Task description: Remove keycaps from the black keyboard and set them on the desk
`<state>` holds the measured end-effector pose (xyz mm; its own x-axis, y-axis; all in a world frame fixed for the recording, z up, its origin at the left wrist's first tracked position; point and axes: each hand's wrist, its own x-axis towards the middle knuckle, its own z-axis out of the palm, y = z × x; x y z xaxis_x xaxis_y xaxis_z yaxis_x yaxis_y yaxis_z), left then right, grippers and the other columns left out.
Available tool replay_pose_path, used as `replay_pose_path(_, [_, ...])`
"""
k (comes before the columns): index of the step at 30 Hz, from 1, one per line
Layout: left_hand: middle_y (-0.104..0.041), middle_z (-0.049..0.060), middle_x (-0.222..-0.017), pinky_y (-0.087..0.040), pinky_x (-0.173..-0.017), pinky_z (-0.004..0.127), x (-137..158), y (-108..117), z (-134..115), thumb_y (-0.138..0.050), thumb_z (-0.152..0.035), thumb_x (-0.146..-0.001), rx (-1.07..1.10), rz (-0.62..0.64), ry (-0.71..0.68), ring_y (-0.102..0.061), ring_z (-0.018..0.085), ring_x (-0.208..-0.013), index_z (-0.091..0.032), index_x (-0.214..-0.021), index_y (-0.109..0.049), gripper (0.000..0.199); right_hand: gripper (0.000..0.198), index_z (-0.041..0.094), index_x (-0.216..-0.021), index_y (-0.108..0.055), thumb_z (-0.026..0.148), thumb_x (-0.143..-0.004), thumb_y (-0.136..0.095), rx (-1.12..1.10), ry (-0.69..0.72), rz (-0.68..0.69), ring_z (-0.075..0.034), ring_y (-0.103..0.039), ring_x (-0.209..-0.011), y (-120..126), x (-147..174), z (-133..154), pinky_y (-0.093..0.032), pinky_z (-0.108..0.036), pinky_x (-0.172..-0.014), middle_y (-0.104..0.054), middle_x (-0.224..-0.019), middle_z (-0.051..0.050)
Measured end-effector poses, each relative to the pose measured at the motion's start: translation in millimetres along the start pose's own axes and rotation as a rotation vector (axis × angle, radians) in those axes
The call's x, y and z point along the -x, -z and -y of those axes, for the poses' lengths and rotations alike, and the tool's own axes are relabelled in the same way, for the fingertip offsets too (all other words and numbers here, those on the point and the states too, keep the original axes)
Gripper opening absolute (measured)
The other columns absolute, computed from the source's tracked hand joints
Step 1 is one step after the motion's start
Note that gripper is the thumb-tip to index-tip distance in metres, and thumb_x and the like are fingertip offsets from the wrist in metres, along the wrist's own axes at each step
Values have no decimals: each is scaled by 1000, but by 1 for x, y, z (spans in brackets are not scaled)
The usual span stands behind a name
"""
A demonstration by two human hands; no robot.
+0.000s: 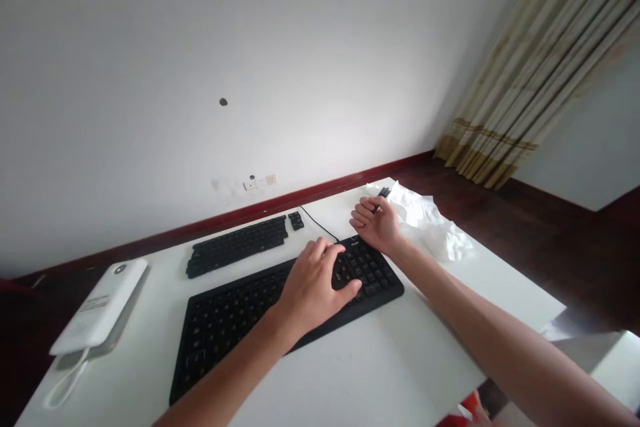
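Note:
A black keyboard [223, 318] lies across the white table. Its left and middle parts look stripped of keycaps, while the number pad at its right end still has dark caps. My left hand [314, 287] rests over the right-middle of the keyboard, thumb and forefinger spread apart, with nothing seen in it. Above the far right corner of the keyboard, my right hand [377, 223] is turned palm up with its fingers curled round a small black object [384, 193]. Only the end of that object shows, so its kind is unclear. Loose black keycaps [237, 245] lie in rows behind the keyboard.
Crumpled white tissues [447, 240] lie at the table's right side. On the left sits a white power bank [103, 307] with a looped cord. A small group of keycaps [296, 221] and the keyboard cable [320, 225] are near the back edge of the table [350, 373].

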<state>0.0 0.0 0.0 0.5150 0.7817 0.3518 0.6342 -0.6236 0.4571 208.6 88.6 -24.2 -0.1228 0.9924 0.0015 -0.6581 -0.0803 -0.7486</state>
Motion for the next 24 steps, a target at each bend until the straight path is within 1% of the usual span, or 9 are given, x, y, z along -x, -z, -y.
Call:
replay_pose_path(2, [-61,11,-121,-51,-103,48,2,-24,12,-76,-48,-84,-9,28,37,-59,31,-114,-20,-132,-59,58,40,24,-63,-25,33,-84,-57,-10,-16,10,-13,-16,-51,-2,1,-2,-32,-25,-46,-16,-58,7])
replay_pose_path(3, [-60,11,-123,-50,-104,49,4,-32,16,-76,-50,-84,-19,28,45,-58,31,-115,-20,-133,-59,60,43,24,-62,-22,33,-84,-58,-33,-27,22,-13,-14,-51,-3,2,-4,-31,-24,-45,-16,-56,7])
replay_pose_path(5, [-59,11,-126,-48,-105,50,6,-40,18,-76,-52,-84,-37,26,58,-56,32,-117,-21,-133,-59,61,47,23,-61,-21,31,-85,-60,-103,-57,61,-12,-12,-49,-6,3,-8,-29,-23,-44,-15,-53,7])
replay_pose_path(7, [-58,10,-126,-48,-105,51,6,-42,16,-76,-51,-84,-42,33,72,-56,32,-117,-22,-132,-60,58,47,23,-60,-22,27,-85,-61,-165,-90,93,-10,-11,-48,-8,3,-12,-28,-22,-42,-15,-51,8])
replay_pose_path(9, [-58,10,-125,-48,-104,50,5,-41,12,-75,-48,-85,-27,42,91,-56,31,-116,-22,-131,-61,55,45,23,-59,-24,24,-85,-60,-185,-118,96,-10,-10,-47,-10,4,-15,-26,-22,-41,-15,-51,9])
replay_pose_path(13, [-60,10,-116,-48,-104,48,0,-42,9,-73,-36,-84,34,44,129,-57,30,-114,-19,-126,-62,47,44,23,-57,-27,22,-84,-62,-126,-144,48,-9,-10,-48,-12,5,-20,-23,-21,-40,-16,-51,9])
replay_pose_path(16, [-61,9,-113,-48,-104,48,-2,-42,10,-70,-29,-83,60,46,149,-57,29,-113,-19,-123,-62,42,44,23,-57,-28,20,-83,-62,-87,-134,17,-9,-11,-48,-14,5,-21,-24,-21,-41,-18,-51,9])
replay_pose_path(24, [-64,9,-112,-48,-104,47,-3,-41,11,-68,-24,-81,80,47,137,-58,28,-111,-19,-120,-64,40,45,23,-57,-27,24,-86,-62,-84,-153,-26,-9,-10,-48,-20,7,-21,-23,-21,-40,-16,-51,10])
